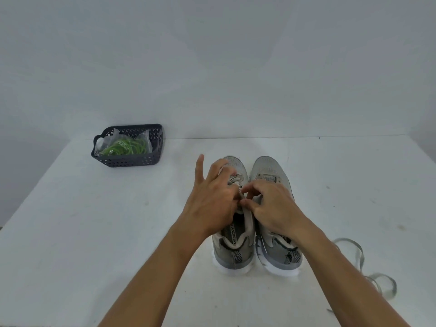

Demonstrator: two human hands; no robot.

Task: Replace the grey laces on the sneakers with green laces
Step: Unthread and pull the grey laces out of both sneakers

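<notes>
Grey lace (240, 188) mostly behind hands

We saw two grey sneakers (257, 208) standing side by side, toes away, the left one still holding its grey lace (233, 179). A loose grey lace (354, 253) lay to their right. Bagged green laces (128, 146) sat in a basket, far left.

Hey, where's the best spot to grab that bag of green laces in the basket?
Probably the crumpled top corner of the bag of green laces, pinched from straight above: the basket is open-topped, its walls block the sides, and that loose plastic sticks up.
</notes>
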